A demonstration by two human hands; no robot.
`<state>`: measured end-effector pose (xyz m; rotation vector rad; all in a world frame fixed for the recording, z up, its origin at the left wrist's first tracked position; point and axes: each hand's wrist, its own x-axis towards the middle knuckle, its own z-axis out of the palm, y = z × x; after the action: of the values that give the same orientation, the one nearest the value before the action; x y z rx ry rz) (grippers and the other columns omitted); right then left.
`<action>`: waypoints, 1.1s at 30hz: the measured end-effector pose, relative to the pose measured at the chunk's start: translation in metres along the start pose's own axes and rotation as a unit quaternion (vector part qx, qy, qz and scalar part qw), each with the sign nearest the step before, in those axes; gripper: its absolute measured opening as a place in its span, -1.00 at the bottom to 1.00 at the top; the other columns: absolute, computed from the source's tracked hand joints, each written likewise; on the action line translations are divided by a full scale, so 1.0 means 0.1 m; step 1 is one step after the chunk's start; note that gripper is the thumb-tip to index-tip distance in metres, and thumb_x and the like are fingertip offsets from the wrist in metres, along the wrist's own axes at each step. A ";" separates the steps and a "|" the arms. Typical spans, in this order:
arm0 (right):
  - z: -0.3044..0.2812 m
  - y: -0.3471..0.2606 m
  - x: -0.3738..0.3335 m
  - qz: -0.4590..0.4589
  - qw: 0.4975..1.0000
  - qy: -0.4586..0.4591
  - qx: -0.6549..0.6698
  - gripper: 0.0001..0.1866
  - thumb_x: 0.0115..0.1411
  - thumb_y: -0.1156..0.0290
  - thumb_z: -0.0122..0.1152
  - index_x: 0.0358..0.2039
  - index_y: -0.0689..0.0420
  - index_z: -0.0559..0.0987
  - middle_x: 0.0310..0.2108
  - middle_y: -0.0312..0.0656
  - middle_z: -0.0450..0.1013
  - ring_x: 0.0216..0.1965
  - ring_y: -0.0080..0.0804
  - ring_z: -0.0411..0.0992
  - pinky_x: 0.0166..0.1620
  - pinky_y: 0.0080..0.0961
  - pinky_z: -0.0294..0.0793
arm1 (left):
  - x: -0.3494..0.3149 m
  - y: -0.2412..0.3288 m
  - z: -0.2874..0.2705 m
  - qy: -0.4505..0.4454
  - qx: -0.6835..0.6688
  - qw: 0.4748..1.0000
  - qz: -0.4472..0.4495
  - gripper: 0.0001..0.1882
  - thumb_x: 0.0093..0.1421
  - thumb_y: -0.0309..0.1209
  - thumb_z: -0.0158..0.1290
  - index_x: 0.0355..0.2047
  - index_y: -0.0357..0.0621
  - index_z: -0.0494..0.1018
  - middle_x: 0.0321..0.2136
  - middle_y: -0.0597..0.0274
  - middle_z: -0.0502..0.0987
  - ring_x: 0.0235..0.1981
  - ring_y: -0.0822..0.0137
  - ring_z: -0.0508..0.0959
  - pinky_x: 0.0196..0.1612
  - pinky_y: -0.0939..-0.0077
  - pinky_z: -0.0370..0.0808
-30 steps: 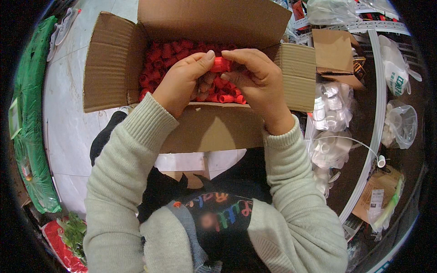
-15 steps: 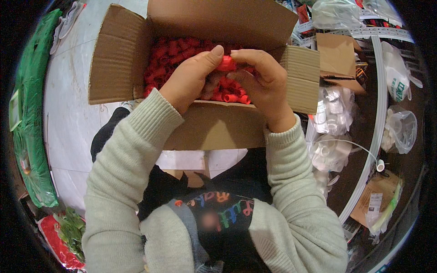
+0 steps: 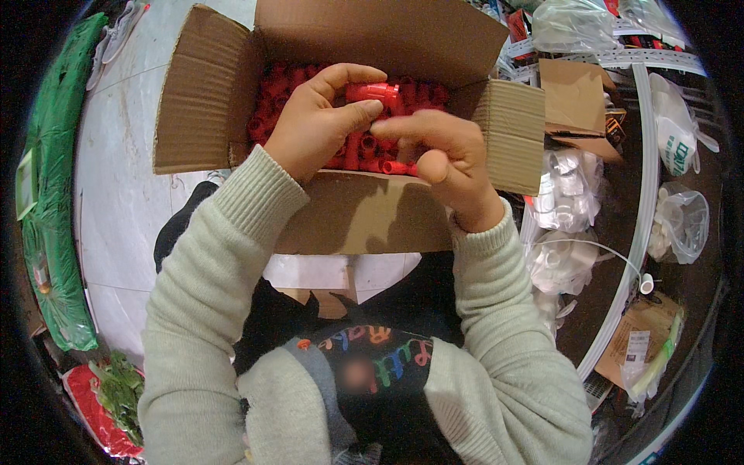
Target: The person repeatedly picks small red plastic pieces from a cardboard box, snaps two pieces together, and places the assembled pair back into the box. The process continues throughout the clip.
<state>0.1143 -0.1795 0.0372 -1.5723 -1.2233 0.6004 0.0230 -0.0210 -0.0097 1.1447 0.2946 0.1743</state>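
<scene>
A small red plastic tube fitting (image 3: 372,94) with a ribbed end is pinched between the thumb and fingers of my left hand (image 3: 324,116), above an open cardboard box (image 3: 356,209). My right hand (image 3: 453,159) is just below and to the right of it, apart from the piece, index finger stretched out and thumb standing away. Nothing shows between its fingers. Many similar short, hollow red fittings (image 3: 368,145) lie loose in a heap inside the box, partly hidden behind both hands.
The box flaps (image 3: 205,93) stand spread outward. On the right, a shelf rack (image 3: 632,256) holds clear bags of white parts (image 3: 572,190) and a small open carton (image 3: 572,93). At the left, a long green wrapped bundle (image 3: 60,186) lies along the pale floor, near a leafy plant (image 3: 120,395).
Both hands were together around the red fitting; now my right hand has let go and dropped slightly lower. The left hand alone keeps the fitting, now lying sideways in full view.
</scene>
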 end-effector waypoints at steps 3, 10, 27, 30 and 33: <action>0.00 0.08 0.04 0.024 0.992 0.104 -0.061 -0.38 0.13 -0.16 -0.02 -0.28 0.24 0.57 -0.46 -0.13 0.51 -0.39 -0.35 0.47 -0.33 -0.50 0.41 | -0.02 0.01 0.03 -0.005 -0.021 1.000 -0.009 -0.68 0.09 -0.55 0.07 -0.11 -0.19 0.39 -0.29 0.29 0.50 -0.30 0.50 0.49 -0.21 0.63 0.48; 0.00 0.24 0.00 0.028 0.979 0.176 -0.100 -0.38 0.18 -0.14 -0.11 -0.21 0.23 0.55 -0.43 -0.03 0.49 -0.36 -0.21 0.48 -0.28 -0.49 0.42 | -0.06 0.07 0.04 -0.019 -0.049 0.998 -0.017 -0.68 0.07 -0.54 0.11 -0.12 -0.23 0.41 -0.30 0.29 0.51 -0.33 0.54 0.48 -0.24 0.69 0.46; 0.02 0.20 0.05 -0.013 0.986 0.119 -0.120 -0.38 0.18 -0.14 -0.11 -0.18 0.21 0.55 -0.38 -0.06 0.48 -0.35 -0.25 0.46 -0.26 -0.44 0.42 | -0.04 0.05 -0.01 -0.020 -0.008 1.000 -0.001 -0.65 0.08 -0.51 0.09 -0.09 -0.20 0.38 -0.28 0.29 0.50 -0.32 0.51 0.50 -0.22 0.62 0.47; -0.05 0.39 0.07 0.056 0.979 0.133 -0.144 -0.46 0.17 -0.07 -0.02 -0.16 0.19 0.54 -0.49 -0.09 0.44 -0.38 -0.30 0.44 -0.26 -0.46 0.41 | -0.06 0.06 0.00 -0.019 -0.020 1.000 0.001 -0.66 0.09 -0.50 0.09 -0.09 -0.20 0.38 -0.29 0.29 0.50 -0.32 0.51 0.49 -0.23 0.63 0.48; -0.02 0.25 0.08 0.031 0.987 0.127 -0.097 -0.59 0.08 0.22 0.22 -0.09 0.15 0.50 -0.39 -0.10 0.45 -0.31 -0.29 0.46 -0.22 -0.48 0.43 | -0.09 0.04 0.02 -0.021 -0.051 0.998 -0.010 -0.69 0.11 -0.49 0.08 -0.11 -0.19 0.37 -0.32 0.29 0.49 -0.33 0.52 0.49 -0.26 0.64 0.48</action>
<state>0.1288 -0.1725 0.0169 -1.7939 -1.0670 0.3134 0.0153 -0.0239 -0.0042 1.0435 0.2572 0.1455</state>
